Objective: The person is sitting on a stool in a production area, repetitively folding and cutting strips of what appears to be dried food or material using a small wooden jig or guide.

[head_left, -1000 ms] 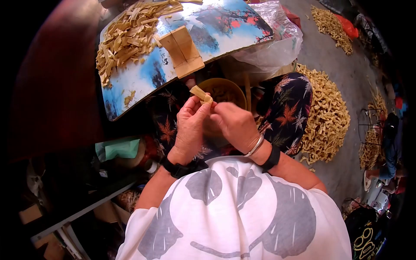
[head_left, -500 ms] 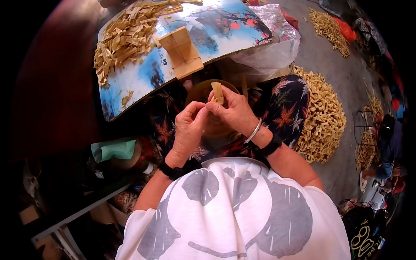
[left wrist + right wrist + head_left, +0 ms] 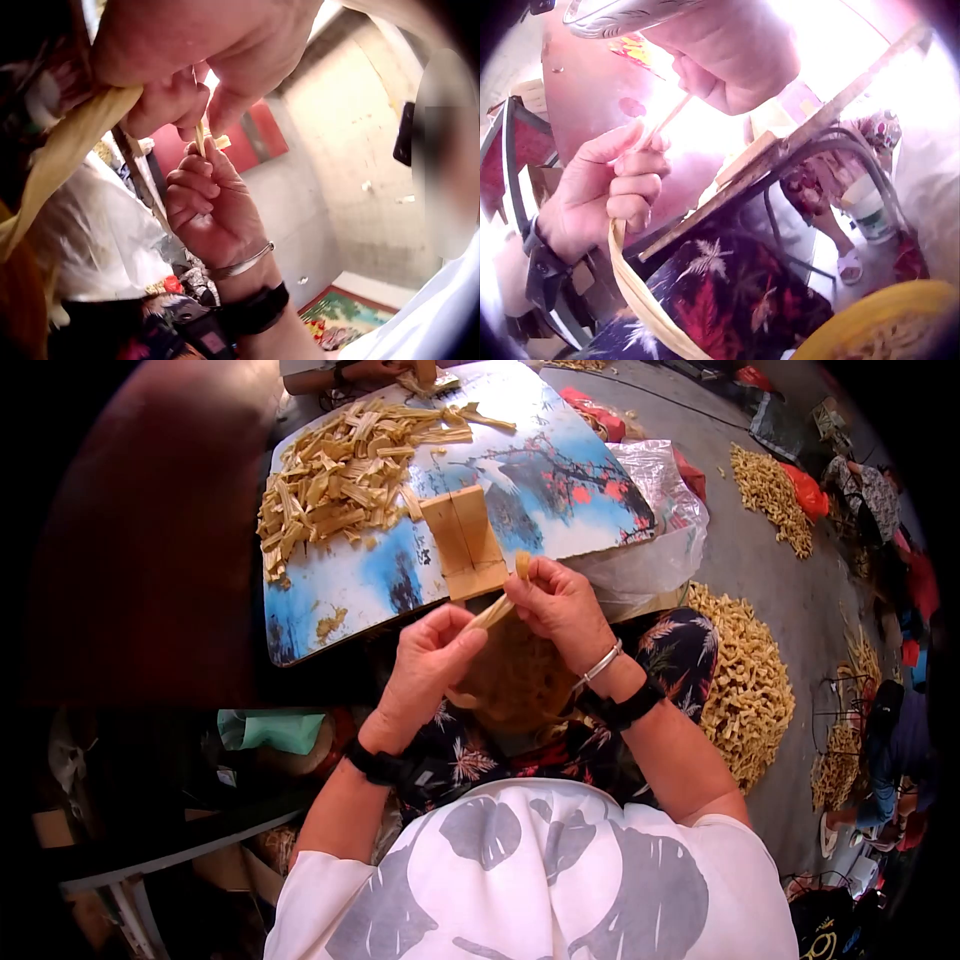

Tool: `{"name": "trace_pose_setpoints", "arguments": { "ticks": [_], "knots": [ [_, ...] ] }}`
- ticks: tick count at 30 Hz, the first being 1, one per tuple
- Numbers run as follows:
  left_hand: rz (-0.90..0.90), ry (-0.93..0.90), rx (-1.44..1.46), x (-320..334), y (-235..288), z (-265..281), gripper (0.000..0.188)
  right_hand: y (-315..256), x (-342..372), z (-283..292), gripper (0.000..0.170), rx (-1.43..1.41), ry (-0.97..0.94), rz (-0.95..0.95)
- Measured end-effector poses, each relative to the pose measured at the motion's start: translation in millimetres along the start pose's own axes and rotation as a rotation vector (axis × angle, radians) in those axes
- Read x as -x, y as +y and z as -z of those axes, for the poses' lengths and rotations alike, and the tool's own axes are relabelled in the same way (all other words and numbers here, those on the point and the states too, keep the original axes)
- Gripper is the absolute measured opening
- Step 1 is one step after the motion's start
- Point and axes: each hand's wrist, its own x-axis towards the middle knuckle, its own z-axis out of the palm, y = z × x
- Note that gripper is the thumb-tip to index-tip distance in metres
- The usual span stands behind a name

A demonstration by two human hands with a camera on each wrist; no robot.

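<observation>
A pale yellow dried strip is stretched between both hands over the lap. My left hand pinches it between thumb and curled fingers. Higher up and to the right, my right hand pinches its other end, and a small tan end sticks up above the fingers. In the right wrist view a long flat tail of strip hangs below the left hand. Between the knees, under the hands, stands a yellow basin with pale pieces in it.
A low painted table ahead bears a heap of strips and an angled wooden block at its near edge. Right of the legs lies a large pile of small folded pieces. A clear plastic bag hangs off the table's right side.
The hands have moved apart and up toward the table, drawing the strip out between them. Earlier they were close together over a short bunched piece. The head view has shifted to show more table.
</observation>
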Motion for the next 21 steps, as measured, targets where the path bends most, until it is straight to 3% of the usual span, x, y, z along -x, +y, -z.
{"name": "trace_pose_setpoints", "arguments": {
  "ticks": [3, 5, 8, 11, 14, 17, 20, 21],
  "knots": [
    [-0.327, 0.122, -0.410, -42, 12, 18, 0.013, -3, -38, 0, 0.023, 0.114, -0.045, 0.179],
    [-0.472, 0.173, -0.610, -67, 16, 31, 0.014, -6, -56, -4, 0.024, 0.291, 0.033, 0.319],
    [-0.483, 0.253, -0.731, -88, 25, 34, 0.015, -9, -75, -11, 0.019, 0.538, 0.169, 0.454],
    [-0.453, 0.336, -0.665, -113, 14, 41, 0.016, 12, -101, -7, 0.014, 0.781, 0.306, 0.635],
    [-0.449, 0.330, -0.675, -123, 3, 44, 0.017, 22, -103, -12, 0.011, 1.070, 0.323, 0.662],
    [-0.440, 0.402, -0.716, -121, -4, 43, 0.019, 24, -97, -10, 0.010, 1.138, 0.320, 0.657],
    [-0.348, 0.491, -0.602, -108, -1, 60, 0.021, 25, -83, 9, 0.012, 1.195, 0.306, 0.661],
    [-0.226, 0.383, -0.339, -100, 1, 67, 0.020, 24, -74, 14, 0.012, 1.174, 0.270, 0.658]
  ]
}}
